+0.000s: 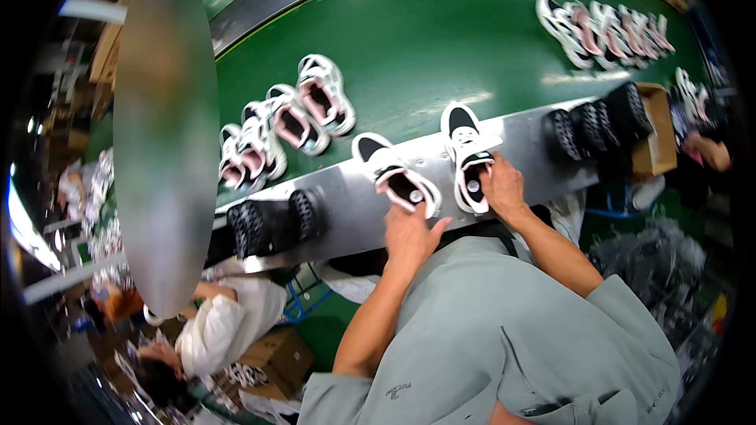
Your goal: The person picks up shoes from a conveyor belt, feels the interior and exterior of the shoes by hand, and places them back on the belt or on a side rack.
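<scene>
Two white sneakers with black toes and pale pink lining lie side by side on a metal ledge, toes pointing away from me. At the heel of the left sneaker [376, 156] is my left hand [411, 238], its fingers on the collar and its thumb stretched out to the right. My right hand [505, 187] grips the collar of the right sneaker [463, 135], with fingertips inside the opening. A white tag or flap [487, 144] juts out at that shoe's right side. Round pale marks show on both insoles.
Several similar sneakers [295, 122] stand on the green belt [425, 39] at left, and more sneakers [602, 31] at far right. Black knobbly items [268, 224] sit on the ledge [354, 216] at both ends, beside a cardboard box [657, 130]. A coworker [232, 327] is at lower left.
</scene>
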### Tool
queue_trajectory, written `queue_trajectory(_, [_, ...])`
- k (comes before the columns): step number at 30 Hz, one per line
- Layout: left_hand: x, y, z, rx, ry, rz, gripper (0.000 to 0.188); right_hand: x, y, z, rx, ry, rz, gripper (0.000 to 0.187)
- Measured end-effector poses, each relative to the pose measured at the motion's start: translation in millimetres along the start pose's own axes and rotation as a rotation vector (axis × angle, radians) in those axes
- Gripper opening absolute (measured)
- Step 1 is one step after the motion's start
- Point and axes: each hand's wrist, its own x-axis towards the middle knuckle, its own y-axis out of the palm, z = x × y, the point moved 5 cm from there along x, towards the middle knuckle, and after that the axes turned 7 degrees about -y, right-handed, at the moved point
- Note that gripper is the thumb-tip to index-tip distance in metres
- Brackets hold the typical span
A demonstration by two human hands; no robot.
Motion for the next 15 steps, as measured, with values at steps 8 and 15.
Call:
queue_trajectory(8, [-7, -43, 14, -0.350, 0.150, -0.212, 0.041, 4, -35, 10, -0.028, -0.016, 0.160, 0.050])
queue_trajectory(15, [-65, -159, 187, 0.336, -0.557, -0.961, 0.055, -21, -68, 105, 0.311, -0.132, 0.067, 0.025])
